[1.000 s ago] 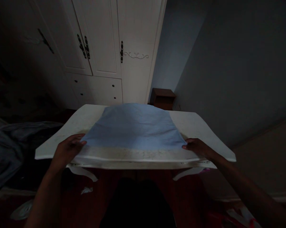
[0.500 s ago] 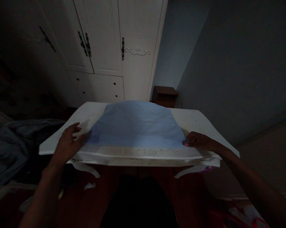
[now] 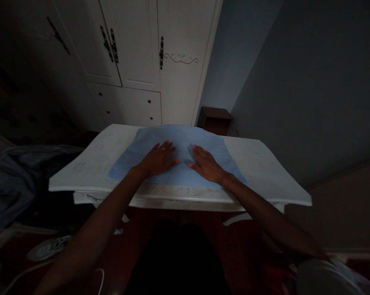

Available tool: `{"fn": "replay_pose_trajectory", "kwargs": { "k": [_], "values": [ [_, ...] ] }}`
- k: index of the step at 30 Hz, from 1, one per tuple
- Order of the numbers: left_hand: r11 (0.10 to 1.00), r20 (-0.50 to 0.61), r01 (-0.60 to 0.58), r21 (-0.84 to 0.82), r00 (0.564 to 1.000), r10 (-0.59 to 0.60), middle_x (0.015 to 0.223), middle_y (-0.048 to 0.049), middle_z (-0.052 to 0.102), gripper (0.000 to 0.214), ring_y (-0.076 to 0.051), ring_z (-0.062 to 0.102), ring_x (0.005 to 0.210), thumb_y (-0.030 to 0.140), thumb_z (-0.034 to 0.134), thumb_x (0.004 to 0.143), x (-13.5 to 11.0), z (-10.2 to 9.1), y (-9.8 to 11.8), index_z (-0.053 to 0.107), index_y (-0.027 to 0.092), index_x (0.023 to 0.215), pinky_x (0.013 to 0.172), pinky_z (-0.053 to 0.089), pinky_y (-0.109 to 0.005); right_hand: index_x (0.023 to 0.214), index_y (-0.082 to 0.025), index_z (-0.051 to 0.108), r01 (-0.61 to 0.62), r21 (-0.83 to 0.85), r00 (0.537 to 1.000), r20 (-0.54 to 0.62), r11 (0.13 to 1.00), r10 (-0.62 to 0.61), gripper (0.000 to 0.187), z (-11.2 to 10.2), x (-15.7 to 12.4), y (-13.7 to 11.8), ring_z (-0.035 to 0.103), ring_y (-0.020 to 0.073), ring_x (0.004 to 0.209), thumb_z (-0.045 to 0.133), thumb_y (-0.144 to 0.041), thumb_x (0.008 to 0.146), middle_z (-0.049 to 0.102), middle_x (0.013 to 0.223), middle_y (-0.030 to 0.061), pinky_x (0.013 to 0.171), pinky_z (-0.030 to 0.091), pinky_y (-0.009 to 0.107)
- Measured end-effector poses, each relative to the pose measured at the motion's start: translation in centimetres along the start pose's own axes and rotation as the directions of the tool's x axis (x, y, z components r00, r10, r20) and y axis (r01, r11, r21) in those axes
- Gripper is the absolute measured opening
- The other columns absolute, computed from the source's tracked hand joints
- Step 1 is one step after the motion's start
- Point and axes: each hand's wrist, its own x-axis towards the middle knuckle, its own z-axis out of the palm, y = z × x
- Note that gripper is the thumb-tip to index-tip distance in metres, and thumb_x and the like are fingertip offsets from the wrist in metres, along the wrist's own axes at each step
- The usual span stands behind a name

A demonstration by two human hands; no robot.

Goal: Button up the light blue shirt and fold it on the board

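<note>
A light blue cloth [image 3: 183, 137] lies spread over the middle of a white table [image 3: 255, 164], reaching from the far edge nearly to the front. My left hand [image 3: 160, 159] rests on the cloth left of its centre, fingers spread, a ring on one finger. Right of centre, my right hand [image 3: 207, 163] is also on the cloth, palm down with the thumb held apart. A narrow strip of cloth shows between the two hands. Neither hand grips anything.
Behind the table stands a white wardrobe [image 3: 135, 53] with dark handles. A small brown cabinet [image 3: 215, 116] is by the wall. Dark grey fabric [image 3: 28, 176] is heaped at the left. On the red floor are a shoe [image 3: 48, 248] and a white cord [image 3: 101, 278].
Both hands have moved inward from the cloth's side edges to its middle. My right hand has let go of the near right corner and opened out. The cloth looks flat as before.
</note>
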Motion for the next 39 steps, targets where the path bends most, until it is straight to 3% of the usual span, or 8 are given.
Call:
{"fn": "replay_pose_trajectory", "kwargs": {
  "k": [4,8,14,19,22,25,32,39],
  "values": [
    [0.999,0.093,0.045,0.009,0.995,-0.046,0.159,-0.0145,0.023,0.074,-0.028,0.018,0.148,0.064,0.025,0.095,-1.0,2.1,-1.3,0.032,0.017,0.151,0.119,0.015,-0.05,0.155,-0.017,0.023,0.028,-0.04,0.998,0.066,0.999,-0.025,0.081,2.4,-1.7,0.2,0.018,0.0304,0.148,0.02,-0.07,0.094,0.021,0.159,0.0143,0.119,0.019,0.052],
    [0.997,0.035,0.073,-0.01,0.997,-0.072,0.16,-0.0123,0.022,0.069,-0.025,0.017,0.149,0.06,0.023,0.096,-2.4,3.3,-2.0,0.03,0.018,0.152,0.12,0.013,-0.047,0.156,-0.022,0.018,0.044,-0.085,0.999,0.031,0.995,-0.042,0.072,3.3,-3.8,1.2,0.015,0.0278,0.149,0.022,-0.064,0.097,0.017,0.161,0.0103,0.121,0.016,0.051],
    [0.992,-0.046,0.112,-0.054,0.992,-0.114,0.156,-0.0124,0.034,0.066,-0.024,0.026,0.146,0.057,0.022,0.097,-2.9,2.8,-2.5,0.042,0.016,0.145,0.118,0.022,-0.042,0.156,-0.024,0.014,0.062,-0.101,0.997,0.06,0.993,-0.056,0.071,3.2,-4.1,1.7,0.011,0.0267,0.149,0.024,-0.063,0.097,0.013,0.162,0.009,0.121,0.015,0.051],
    [0.88,-0.228,0.465,0.1,0.871,-0.435,0.152,-0.0193,0.038,0.065,-0.037,0.02,0.146,0.058,0.027,0.096,-5.3,2.1,-4.5,0.049,0.013,0.138,0.115,0.02,-0.056,0.156,-0.023,0.015,0.062,-0.089,0.996,0.07,0.994,-0.056,0.071,3.1,-4.0,1.5,0.011,0.0259,0.149,0.024,-0.062,0.097,0.012,0.162,0.0089,0.122,0.015,0.05],
    [0.861,-0.17,0.491,0.131,0.867,-0.468,0.151,-0.0207,0.039,0.067,-0.037,0.023,0.145,0.058,0.022,0.096,-6.9,1.9,-6.1,0.046,0.014,0.141,0.112,0.024,-0.057,0.156,-0.027,0.013,0.064,-0.06,0.998,0.027,0.996,-0.062,0.069,3.1,-4.5,2.0,0.014,0.0253,0.149,0.027,-0.061,0.098,0.013,0.162,0.0055,0.122,0.017,0.049],
    [0.853,-0.154,0.506,0.131,0.86,-0.487,0.151,-0.0213,0.037,0.068,-0.039,0.021,0.145,0.058,0.019,0.096,-7.7,1.9,-7.1,0.045,0.014,0.141,0.11,0.026,-0.058,0.156,-0.026,0.014,-0.018,-0.047,0.998,-0.059,0.999,0.015,0.068,2.9,-5.7,3.4,0.017,0.0267,0.148,0.026,-0.059,0.099,0.016,0.162,0.0067,0.121,0.019,0.051],
    [0.858,-0.172,0.502,0.111,0.86,-0.481,0.149,-0.0205,0.042,0.066,-0.039,0.03,0.141,0.057,0.021,0.096,-7.7,1.8,-7.2,0.049,0.015,0.137,0.108,0.028,-0.058,0.153,-0.024,0.029,-0.146,-0.066,0.987,-0.077,0.987,0.141,0.069,1.7,-9.3,6.9,0.021,0.0274,0.147,0.023,-0.063,0.097,0.024,0.159,0.0076,0.121,0.019,0.052],
    [0.778,-0.174,0.626,0.046,0.772,-0.611,0.146,-0.0194,0.046,0.068,-0.042,0.036,0.137,0.06,0.021,0.094,-7.7,1.2,-6.3,0.052,0.015,0.135,0.108,0.029,-0.058,0.149,-0.023,0.039,-0.18,0.063,0.977,-0.105,0.982,0.186,0.073,0.8,-9.9,6.8,0.025,0.0269,0.146,0.023,-0.069,0.094,0.03,0.157,0.0072,0.121,0.018,0.051]
  ]
}}
